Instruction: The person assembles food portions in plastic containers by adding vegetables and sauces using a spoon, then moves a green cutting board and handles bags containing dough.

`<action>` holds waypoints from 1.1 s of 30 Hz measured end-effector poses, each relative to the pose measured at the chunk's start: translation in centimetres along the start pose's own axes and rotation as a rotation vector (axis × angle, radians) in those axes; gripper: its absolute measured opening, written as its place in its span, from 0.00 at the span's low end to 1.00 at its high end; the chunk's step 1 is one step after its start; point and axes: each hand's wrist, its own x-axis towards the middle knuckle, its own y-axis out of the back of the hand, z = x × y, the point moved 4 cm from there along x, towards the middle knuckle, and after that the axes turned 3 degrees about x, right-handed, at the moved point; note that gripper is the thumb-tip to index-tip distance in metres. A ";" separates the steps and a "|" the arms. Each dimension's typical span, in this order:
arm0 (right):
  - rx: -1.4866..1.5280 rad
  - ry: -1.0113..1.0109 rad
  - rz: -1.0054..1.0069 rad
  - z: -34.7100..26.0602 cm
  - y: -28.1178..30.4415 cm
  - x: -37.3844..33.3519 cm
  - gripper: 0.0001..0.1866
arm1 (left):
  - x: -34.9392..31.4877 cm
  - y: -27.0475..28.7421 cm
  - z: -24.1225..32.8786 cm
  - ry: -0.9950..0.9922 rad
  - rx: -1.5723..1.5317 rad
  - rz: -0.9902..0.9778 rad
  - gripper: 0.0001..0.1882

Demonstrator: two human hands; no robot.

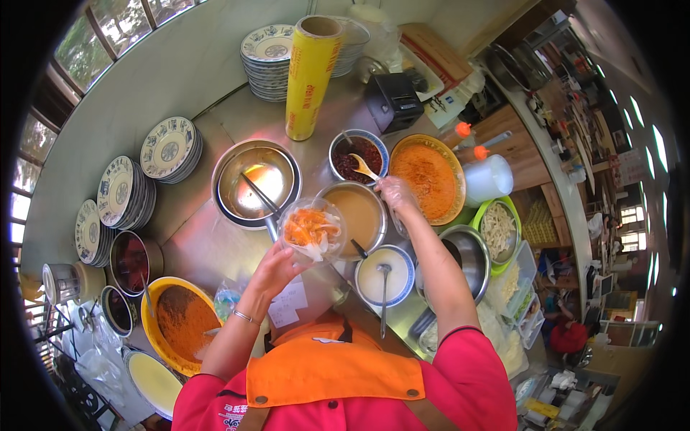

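Two hands are engaged: a clear container (313,230) of orange food is held by the left hand (277,269), centre tabletop. A spoon (364,167), gripped by the gloved right hand (395,192), lies up-right of it, its bowl toward the dark chili bowl (357,156).

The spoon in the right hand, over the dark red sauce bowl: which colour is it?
The spoon is pale yellowish, seen in the head view, held by the gloved right hand.
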 end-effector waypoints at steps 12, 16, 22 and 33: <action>-0.224 -0.001 0.084 -2.9 1.3 -3.3 0.15 | 0.7 -0.7 -0.4 -0.014 -0.008 -0.011 0.38; 0.113 0.045 0.065 -1.3 1.3 -3.4 0.13 | 2.0 -0.7 -0.8 -0.006 -0.047 -0.004 0.36; 0.346 -0.016 -0.001 -4.2 2.5 -8.1 0.14 | 5.4 -1.0 -0.4 -0.037 -0.096 0.024 0.31; -0.275 0.533 0.243 -13.0 3.7 -17.7 0.13 | 8.4 -2.1 0.5 -0.053 -0.067 -0.062 0.32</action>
